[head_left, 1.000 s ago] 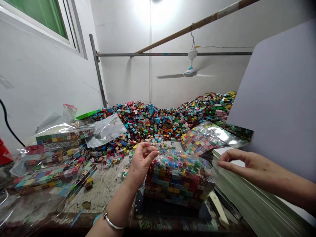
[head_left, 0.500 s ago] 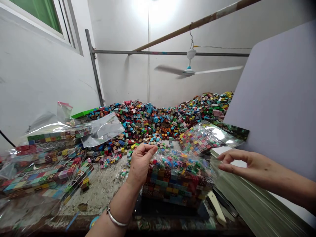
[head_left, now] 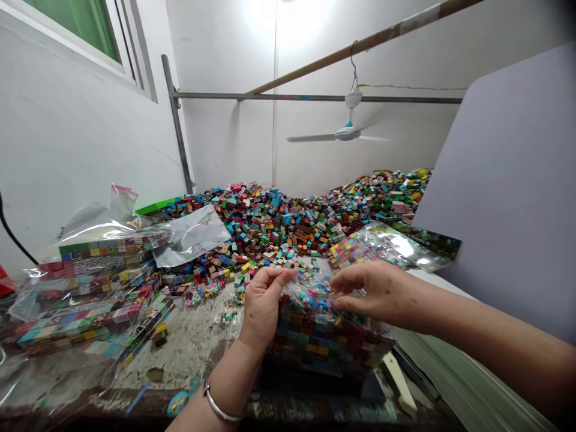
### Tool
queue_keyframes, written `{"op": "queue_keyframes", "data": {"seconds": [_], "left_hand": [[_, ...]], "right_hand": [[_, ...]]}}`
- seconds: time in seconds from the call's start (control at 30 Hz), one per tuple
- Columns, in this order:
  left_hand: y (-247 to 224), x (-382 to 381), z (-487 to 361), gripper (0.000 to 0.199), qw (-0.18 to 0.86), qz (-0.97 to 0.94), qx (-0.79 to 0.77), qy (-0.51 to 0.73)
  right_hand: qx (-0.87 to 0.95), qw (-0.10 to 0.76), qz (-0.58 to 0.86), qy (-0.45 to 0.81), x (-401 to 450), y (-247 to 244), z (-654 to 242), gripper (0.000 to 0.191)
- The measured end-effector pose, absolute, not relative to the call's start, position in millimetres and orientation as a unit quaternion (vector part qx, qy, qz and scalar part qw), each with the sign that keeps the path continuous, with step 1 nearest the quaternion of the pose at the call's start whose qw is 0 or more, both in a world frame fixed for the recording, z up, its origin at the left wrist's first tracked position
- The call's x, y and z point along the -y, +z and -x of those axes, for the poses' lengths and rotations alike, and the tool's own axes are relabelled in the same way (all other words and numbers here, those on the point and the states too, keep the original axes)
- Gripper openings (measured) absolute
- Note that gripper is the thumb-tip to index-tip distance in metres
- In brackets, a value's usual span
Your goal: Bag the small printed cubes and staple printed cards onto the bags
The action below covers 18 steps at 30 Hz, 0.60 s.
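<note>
1. Now both hands are at one clear bag (head_left: 324, 345) of colourful printed blocks, near the front edge of a worn tabletop (head_left: 186, 345), right of its middle.
2. The left hand (head_left: 262, 307) is at the bag's upper left corner, thumb and fingertips together, seemingly clamped on the film.
3. The right hand (head_left: 382, 294) reaches across the bag's top from the right. Its thumb and forefinger are apart, tips beside small bright pieces (head_left: 310, 298) under the film; whether they touch, I cannot tell.
4. What has just changed: half a second ago the right hand hung beyond the bag's right side; it has since swung in over the top. The left has stayed at its corner, so both hands now work at the bag's upper side.
5. Below the bag is something black (head_left: 310, 384), its shape unclear. A cream handle (head_left: 398, 384) lies just to the right, towards the tabletop's front right corner.
6. Filled bags (head_left: 85, 324) are heaped along the left edge, loose blocks (head_left: 288, 219) along the back, and stacked sheets (head_left: 454, 360) along the right.
</note>
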State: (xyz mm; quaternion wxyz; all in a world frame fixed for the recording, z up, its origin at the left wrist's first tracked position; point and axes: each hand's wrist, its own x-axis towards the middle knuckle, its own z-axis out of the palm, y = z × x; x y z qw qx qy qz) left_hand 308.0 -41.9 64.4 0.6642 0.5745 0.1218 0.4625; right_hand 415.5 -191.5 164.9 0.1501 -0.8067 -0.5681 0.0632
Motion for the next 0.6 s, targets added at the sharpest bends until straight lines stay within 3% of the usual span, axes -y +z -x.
{"op": "queue_keyframes", "data": {"seconds": [0.27, 0.47, 0.6], "left_hand": [[65.4, 41.5, -308.2, 0.018, 0.661, -0.578, -0.129, 0.462], [66.3, 39.1, -305.3, 0.016, 0.670, -0.583, -0.108, 0.447], [66.7, 38.7, -304.1, 0.016, 0.683, -0.579, -0.106, 0.433]], "right_hand": [[0.589, 0.120, 0.790, 0.120, 181.7, 157.7, -425.6, 0.021], [0.640, 0.116, 0.758, -0.051, 181.8, 164.7, -434.4, 0.011], [0.620, 0.104, 0.774, -0.074, 178.8, 160.2, -440.7, 0.006]]}}
